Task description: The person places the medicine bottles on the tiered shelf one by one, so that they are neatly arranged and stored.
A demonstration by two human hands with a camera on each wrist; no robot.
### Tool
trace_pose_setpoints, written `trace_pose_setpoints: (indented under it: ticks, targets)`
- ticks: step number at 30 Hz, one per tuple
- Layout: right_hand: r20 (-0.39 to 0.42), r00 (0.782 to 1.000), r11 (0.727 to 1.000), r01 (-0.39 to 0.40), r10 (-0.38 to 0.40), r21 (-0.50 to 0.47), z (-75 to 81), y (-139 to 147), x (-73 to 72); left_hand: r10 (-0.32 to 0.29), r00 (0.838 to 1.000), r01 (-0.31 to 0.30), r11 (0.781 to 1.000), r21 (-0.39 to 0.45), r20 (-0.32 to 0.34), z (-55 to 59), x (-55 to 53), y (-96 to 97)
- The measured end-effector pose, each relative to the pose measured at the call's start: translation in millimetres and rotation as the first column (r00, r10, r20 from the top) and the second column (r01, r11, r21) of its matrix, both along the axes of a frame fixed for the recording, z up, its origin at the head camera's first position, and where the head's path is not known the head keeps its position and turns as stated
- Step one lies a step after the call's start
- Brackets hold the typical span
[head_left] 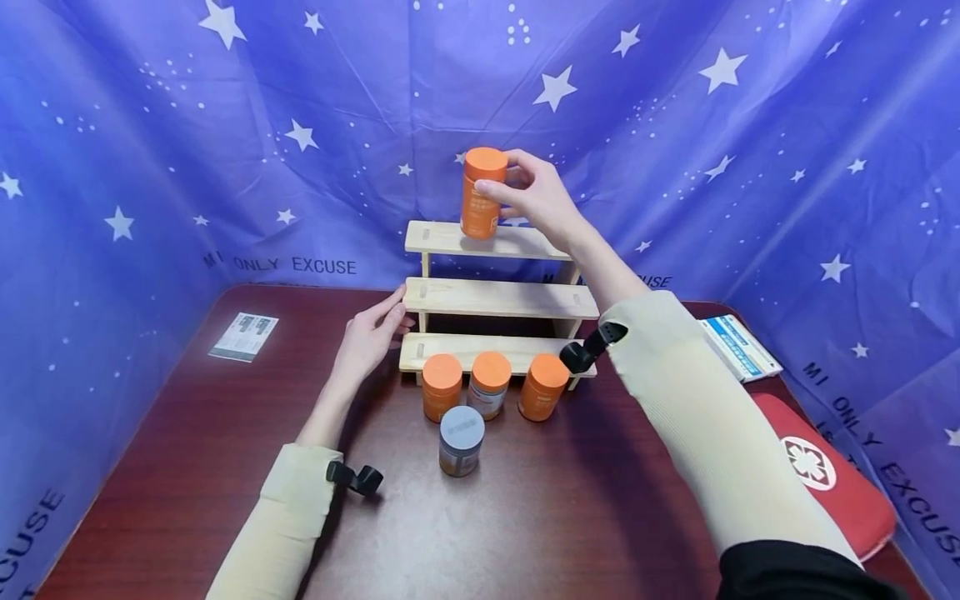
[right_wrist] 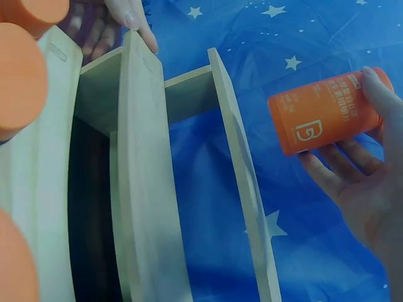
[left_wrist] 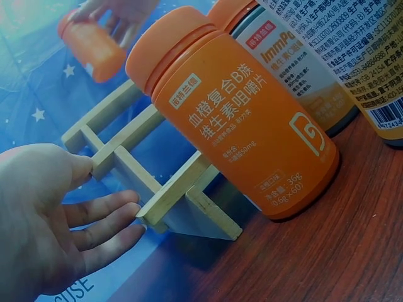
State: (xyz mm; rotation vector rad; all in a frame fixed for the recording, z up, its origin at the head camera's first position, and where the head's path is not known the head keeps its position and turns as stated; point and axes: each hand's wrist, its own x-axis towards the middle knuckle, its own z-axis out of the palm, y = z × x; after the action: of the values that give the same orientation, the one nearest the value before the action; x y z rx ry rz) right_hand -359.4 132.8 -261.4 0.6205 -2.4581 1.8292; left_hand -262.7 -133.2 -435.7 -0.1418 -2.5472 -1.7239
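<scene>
My right hand (head_left: 543,200) grips an orange supplement bottle (head_left: 480,204) between thumb and fingers. The bottle is upright, a little above the top board of a three-step wooden rack (head_left: 502,297); the right wrist view shows a gap beneath it. My left hand (head_left: 371,333) touches the left end of the middle board, its fingers extended and slightly bent in the left wrist view. In front of the lowest board stand an orange bottle (head_left: 442,387), an orange-lidded jar (head_left: 489,386) and another orange bottle (head_left: 543,387). Closer to me is a grey-lidded jar (head_left: 461,442).
A white printed card (head_left: 244,337) lies on the dark red-brown table (head_left: 480,542) at the left. On the right are a blue-and-white box (head_left: 738,346) and a red case (head_left: 832,475) with a white emblem. A blue star-patterned curtain (head_left: 360,125) hangs behind the rack.
</scene>
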Motion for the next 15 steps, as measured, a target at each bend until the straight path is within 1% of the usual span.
trace_pose_setpoints:
  ticks: [4, 7, 15]
  targets:
    - [0.003, 1.000, 0.999, 0.005, -0.005, 0.041, -3.7, -12, -7.2, 0.001, 1.000, -0.001, 1.000, 0.005, -0.003, -1.3, 1.2, -2.1]
    - [0.016, 1.000, 0.998, 0.007, -0.008, 0.064, -8.7, -18, -9.7, 0.001, 1.000, -0.001, 1.000, 0.015, 0.002, -1.0, 1.3, -1.8]
    - [0.033, 0.999, 0.999, 0.019, -0.021, 0.043, -17.9, -23, -12.1, 0.008, 1.000, -0.008, 1.000, 0.026, 0.008, -1.3, -1.0, -0.5]
